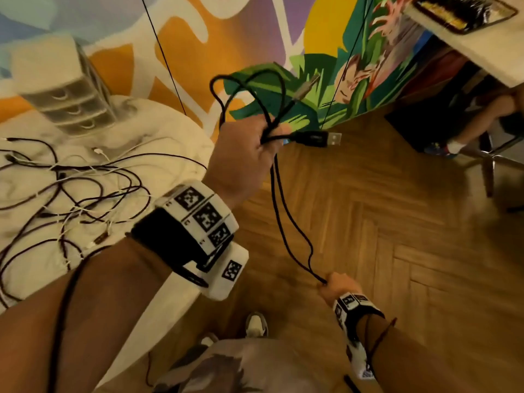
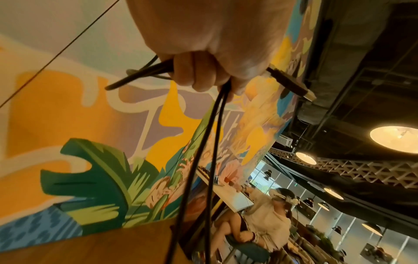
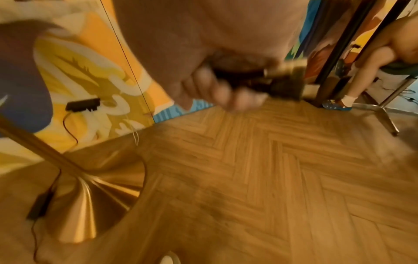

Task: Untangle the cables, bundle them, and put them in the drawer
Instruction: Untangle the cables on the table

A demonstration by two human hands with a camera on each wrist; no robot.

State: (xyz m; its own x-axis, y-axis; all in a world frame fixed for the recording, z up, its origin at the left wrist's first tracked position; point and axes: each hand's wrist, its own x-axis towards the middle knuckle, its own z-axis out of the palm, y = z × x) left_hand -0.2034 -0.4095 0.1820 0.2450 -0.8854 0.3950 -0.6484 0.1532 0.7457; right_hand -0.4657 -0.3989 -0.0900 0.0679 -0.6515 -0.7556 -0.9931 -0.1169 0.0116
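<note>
My left hand (image 1: 255,146) is raised over the floor and grips a black USB cable (image 1: 280,199) gathered into loops. Its USB plug (image 1: 326,138) sticks out to the right of the fist. In the left wrist view the left hand (image 2: 203,71) is curled round the cable (image 2: 210,142), and two strands hang down from it. Those strands run down to my right hand (image 1: 336,285), which pinches the cable low near my body. The right wrist view is blurred; the right hand (image 3: 226,89) grips something dark there. A tangle of black and white cables (image 1: 71,194) lies on the white table (image 1: 175,154). A small white drawer unit (image 1: 65,89) stands at the table's back.
Wooden herringbone floor (image 1: 397,251) lies under my hands. A painted mural wall (image 1: 226,38) stands behind. A second white table (image 1: 467,46) is at the upper right, with a seated person's leg (image 1: 476,123) and a chair base under it. The table's brass pedestal foot (image 3: 90,196) stands to my left.
</note>
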